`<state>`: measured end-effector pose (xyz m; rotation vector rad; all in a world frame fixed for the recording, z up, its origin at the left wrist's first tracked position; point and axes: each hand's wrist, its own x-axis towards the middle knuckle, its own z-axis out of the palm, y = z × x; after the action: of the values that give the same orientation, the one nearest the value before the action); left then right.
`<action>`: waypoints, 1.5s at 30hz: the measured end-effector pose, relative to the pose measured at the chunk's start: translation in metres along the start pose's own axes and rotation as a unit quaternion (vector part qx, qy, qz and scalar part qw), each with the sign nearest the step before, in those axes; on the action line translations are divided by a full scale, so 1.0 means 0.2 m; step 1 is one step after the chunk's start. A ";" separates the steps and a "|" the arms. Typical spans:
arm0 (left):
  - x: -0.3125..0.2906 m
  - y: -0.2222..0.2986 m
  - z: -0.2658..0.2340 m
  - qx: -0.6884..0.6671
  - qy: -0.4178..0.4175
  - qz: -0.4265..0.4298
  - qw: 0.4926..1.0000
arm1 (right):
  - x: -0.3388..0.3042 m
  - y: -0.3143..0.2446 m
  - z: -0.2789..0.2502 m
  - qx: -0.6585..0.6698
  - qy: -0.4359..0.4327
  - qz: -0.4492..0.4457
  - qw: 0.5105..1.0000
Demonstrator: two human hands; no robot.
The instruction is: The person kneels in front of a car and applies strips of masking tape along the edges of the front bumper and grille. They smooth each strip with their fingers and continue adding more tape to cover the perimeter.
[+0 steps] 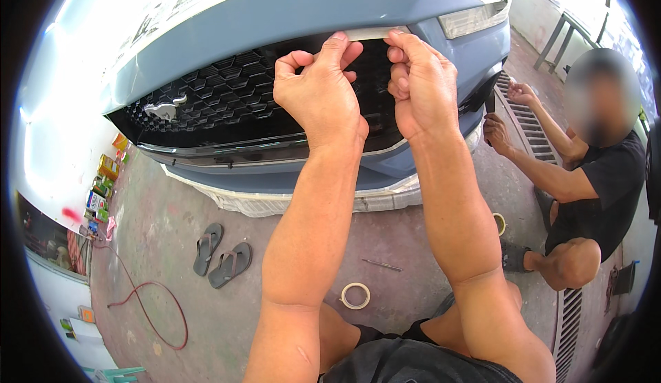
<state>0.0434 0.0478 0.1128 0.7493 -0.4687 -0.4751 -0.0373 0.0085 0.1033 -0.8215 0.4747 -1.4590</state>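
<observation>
A short strip of pale masking tape is stretched between my two hands at the upper edge of the car's black grille. My left hand pinches its left end between thumb and fingers. At the other end, near the headlight, the fingertips of my right hand are closed on the tape. Above it runs the blue-grey front panel of the car. A silver animal-shaped emblem sits on the left part of the grille.
On the floor lie a tape roll, a thin pen-like tool and a pair of flip-flops. A red hose curls at left, near several cans. A co-worker crouches at right beside a floor grate.
</observation>
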 end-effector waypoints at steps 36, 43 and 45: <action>0.01 -0.02 0.00 -0.009 -0.001 0.019 1.000 | 0.01 -0.01 -0.02 -0.051 0.005 -0.014 0.999; 0.01 -0.03 -0.01 -0.012 -0.007 0.018 1.000 | 0.00 0.00 -0.01 -0.070 0.020 -0.037 0.997; 0.01 -0.03 -0.01 -0.003 -0.012 0.011 1.000 | 0.00 -0.01 0.00 -0.064 0.022 -0.046 0.997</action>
<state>0.0438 0.0436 0.1073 0.7333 -0.4969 -0.4658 -0.0388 0.0083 0.1044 -0.9247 0.5744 -1.5471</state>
